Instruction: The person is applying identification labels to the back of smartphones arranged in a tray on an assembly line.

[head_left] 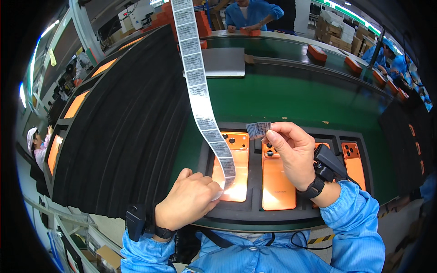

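My left hand [193, 199] is closed on the lower end of a long strip of labels [196, 75], which rises out of view at the top. Between the thumb and fingers of my right hand [293, 154], a single grey printed label [257, 130] is pinched by its edge. Below both hands lies a black foam tray [256, 182] with orange phones in its slots. The left phone [237, 175] sits behind the strip's end, the middle phone [278, 186] is just below my right hand, and another phone [355, 167] rests at the right. My right hand partly covers one more phone.
A tall stack of black trays [123, 113] stands at my left. Beyond the foam tray runs a green work surface [273, 98], with a silver flat panel [223, 62] at its back. Orange boxes [317, 53] lie along the far line, where several people in blue work.
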A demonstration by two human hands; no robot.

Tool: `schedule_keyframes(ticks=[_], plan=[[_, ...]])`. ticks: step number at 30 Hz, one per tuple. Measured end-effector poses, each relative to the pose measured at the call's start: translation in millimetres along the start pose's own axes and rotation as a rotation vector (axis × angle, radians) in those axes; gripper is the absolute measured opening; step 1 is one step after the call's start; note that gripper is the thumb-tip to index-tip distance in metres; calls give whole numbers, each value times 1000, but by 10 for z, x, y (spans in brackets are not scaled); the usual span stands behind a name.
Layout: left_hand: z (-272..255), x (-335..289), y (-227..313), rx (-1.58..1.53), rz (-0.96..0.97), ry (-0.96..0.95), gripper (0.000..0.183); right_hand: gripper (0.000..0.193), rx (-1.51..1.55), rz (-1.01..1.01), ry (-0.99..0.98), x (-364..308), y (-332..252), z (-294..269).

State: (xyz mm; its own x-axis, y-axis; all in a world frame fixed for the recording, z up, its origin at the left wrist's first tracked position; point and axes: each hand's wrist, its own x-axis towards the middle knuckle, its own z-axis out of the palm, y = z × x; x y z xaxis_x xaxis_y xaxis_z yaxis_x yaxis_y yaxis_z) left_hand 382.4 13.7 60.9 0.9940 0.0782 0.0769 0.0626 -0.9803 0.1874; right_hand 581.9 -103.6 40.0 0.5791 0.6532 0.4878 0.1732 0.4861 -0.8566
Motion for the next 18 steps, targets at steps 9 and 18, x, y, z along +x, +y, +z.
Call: schedule_keyframes(ticks=[9, 18], plan=[[-54, -38, -30, 13, 77, -46, 19, 11, -4, -13, 8, 11, -10, 10], [-112, 148, -219, -229, 158, -94, 5, 11, -28, 41, 12, 16, -35, 0]])
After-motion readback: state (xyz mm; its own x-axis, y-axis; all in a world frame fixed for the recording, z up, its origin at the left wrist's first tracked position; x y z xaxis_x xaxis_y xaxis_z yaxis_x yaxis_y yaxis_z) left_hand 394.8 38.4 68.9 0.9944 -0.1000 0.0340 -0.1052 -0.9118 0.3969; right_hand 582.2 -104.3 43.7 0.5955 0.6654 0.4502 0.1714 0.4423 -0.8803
